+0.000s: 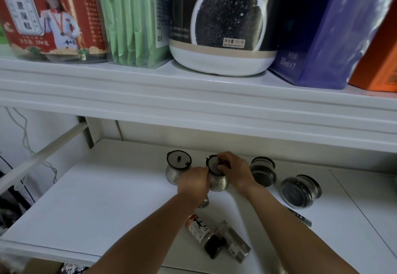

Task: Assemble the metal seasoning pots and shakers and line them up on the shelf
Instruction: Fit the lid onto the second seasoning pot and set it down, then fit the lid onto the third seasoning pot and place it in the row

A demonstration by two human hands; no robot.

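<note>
Gripping the middle pot (218,182) on the shelf (107,198), the left hand (194,182) steadies it while the right hand (234,171) pinches its lid (212,165) on. The left pot (177,167) looks done; the right pots (263,171) and near shakers (197,227) remain.

White upper shelf (193,93), white lower shelf (86,198), pale wall (53,124), possibly a cord (25,129)

On the lower shelf (86,209) four seasoning pots sit in a row. The leftmost pot (178,166) stands just left of the middle pot (217,182), which the left hand (194,182) grips from the left while the right hand (233,170) pinches the lid (213,166) on top of it. The third pot (263,175) and fourth pot (300,191) lie further right. In front of the row a small bottle (197,227) lies touching a shaker (233,240). Above, the upper shelf (150,93) carries a jar (223,26) between a sachet pack (133,20) and a box (318,28)
</note>
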